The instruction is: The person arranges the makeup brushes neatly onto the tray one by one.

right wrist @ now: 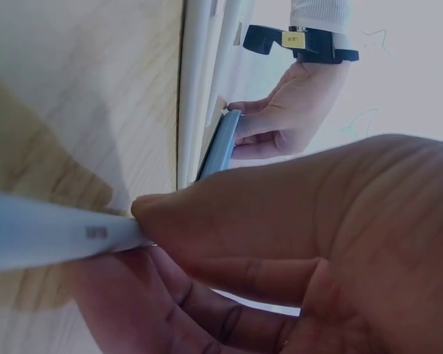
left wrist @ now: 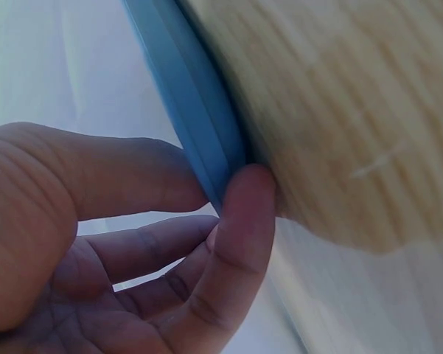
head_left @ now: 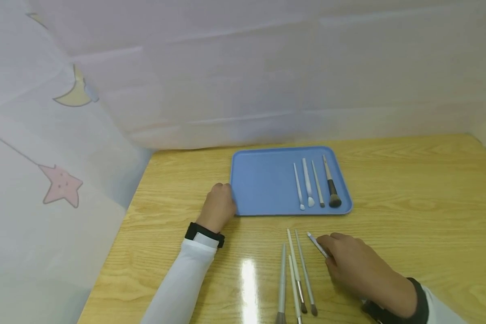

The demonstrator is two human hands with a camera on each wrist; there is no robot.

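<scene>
Glossy yellow wooden table [head_left: 409,180] carries four slim grey brushes [head_left: 295,274] nearest. Just right, the right hand [head_left: 348,263] pinches a thin pale-handled brush [head_left: 317,244]. Farther, the left hand [head_left: 218,207] grips the flat blue plastic tray's [head_left: 263,184] left rim; four brushes [head_left: 316,184] lie inside.

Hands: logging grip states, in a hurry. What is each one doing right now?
Left hand: thumb and fingers pinch the tray at its left edge.
Right hand: pinches a brush on the table.
</scene>
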